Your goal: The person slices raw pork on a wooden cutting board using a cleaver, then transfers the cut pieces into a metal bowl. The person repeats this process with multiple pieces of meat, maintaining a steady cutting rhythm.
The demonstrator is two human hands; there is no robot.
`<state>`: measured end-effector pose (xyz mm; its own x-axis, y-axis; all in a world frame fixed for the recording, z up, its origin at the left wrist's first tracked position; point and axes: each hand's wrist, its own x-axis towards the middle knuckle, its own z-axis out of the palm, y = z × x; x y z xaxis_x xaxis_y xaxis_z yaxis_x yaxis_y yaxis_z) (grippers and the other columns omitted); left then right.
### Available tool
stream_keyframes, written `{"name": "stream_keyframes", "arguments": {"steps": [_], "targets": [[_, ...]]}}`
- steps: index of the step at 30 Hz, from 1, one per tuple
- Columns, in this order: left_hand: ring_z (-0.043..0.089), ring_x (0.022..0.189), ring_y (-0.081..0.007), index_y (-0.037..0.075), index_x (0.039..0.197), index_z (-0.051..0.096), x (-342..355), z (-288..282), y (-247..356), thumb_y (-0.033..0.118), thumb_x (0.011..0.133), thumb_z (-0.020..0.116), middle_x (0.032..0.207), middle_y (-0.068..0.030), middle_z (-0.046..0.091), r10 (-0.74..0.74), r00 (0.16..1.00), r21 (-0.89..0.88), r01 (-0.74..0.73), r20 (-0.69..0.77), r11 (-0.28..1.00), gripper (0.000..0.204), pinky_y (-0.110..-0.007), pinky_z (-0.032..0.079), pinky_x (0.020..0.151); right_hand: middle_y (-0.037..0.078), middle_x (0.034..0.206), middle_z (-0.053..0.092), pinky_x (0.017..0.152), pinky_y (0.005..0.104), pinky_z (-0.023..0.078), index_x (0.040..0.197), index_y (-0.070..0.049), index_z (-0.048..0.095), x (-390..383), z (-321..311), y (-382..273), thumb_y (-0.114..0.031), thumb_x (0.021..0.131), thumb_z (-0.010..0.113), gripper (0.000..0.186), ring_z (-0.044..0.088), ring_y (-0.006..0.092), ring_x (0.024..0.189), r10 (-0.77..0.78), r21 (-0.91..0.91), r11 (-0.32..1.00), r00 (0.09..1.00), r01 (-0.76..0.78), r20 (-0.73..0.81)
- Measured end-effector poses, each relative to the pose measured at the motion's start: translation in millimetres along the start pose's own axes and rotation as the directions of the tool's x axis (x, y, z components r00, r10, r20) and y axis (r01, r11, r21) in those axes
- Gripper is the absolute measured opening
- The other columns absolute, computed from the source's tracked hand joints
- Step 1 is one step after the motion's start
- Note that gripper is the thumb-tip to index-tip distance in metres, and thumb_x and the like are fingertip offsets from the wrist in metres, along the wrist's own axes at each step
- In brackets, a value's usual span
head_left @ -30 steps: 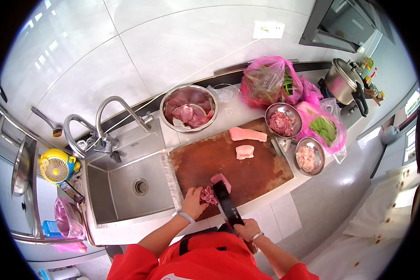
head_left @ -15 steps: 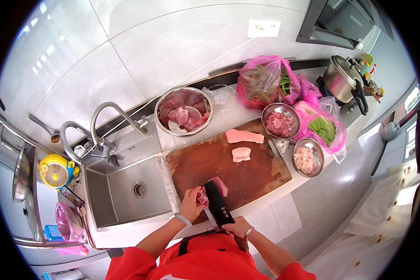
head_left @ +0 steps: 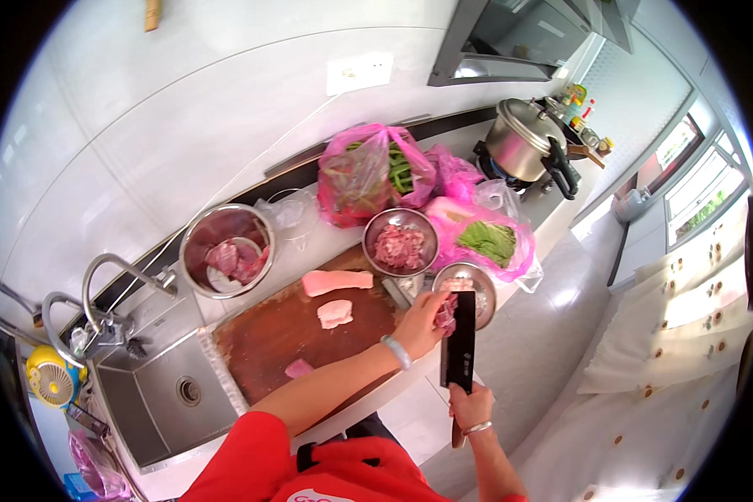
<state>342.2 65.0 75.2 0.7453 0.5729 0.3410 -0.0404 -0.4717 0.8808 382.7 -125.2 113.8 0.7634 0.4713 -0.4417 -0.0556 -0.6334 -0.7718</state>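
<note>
My left hand [head_left: 427, 320] holds chopped red meat [head_left: 445, 316] against the flat of a black cleaver [head_left: 458, 339], over the near small steel bowl [head_left: 485, 297] of pale meat pieces. My right hand [head_left: 470, 403] grips the cleaver's handle. Behind them is another steel bowl [head_left: 399, 244] of chopped meat. On the stained wooden board [head_left: 263, 335] lie a long pale slab [head_left: 337, 281], a smaller pale chunk [head_left: 335, 313] and a red piece [head_left: 299, 367].
A large bowl of raw meat [head_left: 226, 259], sink [head_left: 155, 402], faucet [head_left: 109, 268] and yellow fan [head_left: 52, 375] are left. Pink bags of greens [head_left: 376, 180] and a pressure cooker [head_left: 523, 142] stand behind. A patterned cloth [head_left: 661, 335] hangs at the right.
Both my hands moved right and up, carrying the cleaver and chopped meat from the board's near edge to the right-hand bowl. The view turned rightward.
</note>
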Motion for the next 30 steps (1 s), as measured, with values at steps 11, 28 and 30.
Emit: {"name": "stream_keyframes", "arguments": {"steps": [11, 28, 30], "targets": [[0.056, 0.092, -0.0336, 0.004, 0.108, 0.057, 64, 23, -47, 0.002, 0.076, 0.051, 0.096, -0.0192, 0.060, -0.134, 0.964, 0.140, 0.103, 0.231, 0.985, 0.033, -0.039, 0.045, 0.082, 0.006, 0.049, 0.050, 0.036, 0.0287, 0.041, 0.062, 0.005, 0.054, 59, -39, 14, -0.014, 0.077, 0.057, 0.025, 0.050, 0.0133, 0.039, 0.114, 0.134, 0.986, 0.984, -0.096, -0.140], [0.057, 0.066, -0.0274, 0.005, 0.086, 0.059, 107, 22, -60, -0.002, 0.069, 0.059, 0.081, -0.0118, 0.057, 0.046, 0.966, 0.141, -0.010, -0.256, 0.990, 0.019, -0.035, 0.046, 0.059, 0.006, 0.051, 0.053, 0.038, 0.0281, 0.040, 0.063, 0.005, 0.055, 68, -14, -51, -0.015, 0.077, 0.059, 0.025, 0.051, 0.0124, 0.039, 0.060, 0.097, 0.993, 0.996, -0.067, 0.069], [0.056, 0.067, -0.0301, 0.006, 0.080, 0.060, 114, -5, -80, -0.001, 0.070, 0.057, 0.079, -0.0115, 0.058, 0.089, 0.973, 0.344, -0.011, -0.212, 0.939, 0.012, -0.038, 0.046, 0.061, 0.005, 0.050, 0.053, 0.037, 0.0278, 0.039, 0.061, 0.005, 0.055, 70, -19, -52, -0.016, 0.078, 0.059, 0.027, 0.050, 0.0113, 0.039, 0.034, 0.137, 0.990, 0.999, -0.038, 0.035]]}}
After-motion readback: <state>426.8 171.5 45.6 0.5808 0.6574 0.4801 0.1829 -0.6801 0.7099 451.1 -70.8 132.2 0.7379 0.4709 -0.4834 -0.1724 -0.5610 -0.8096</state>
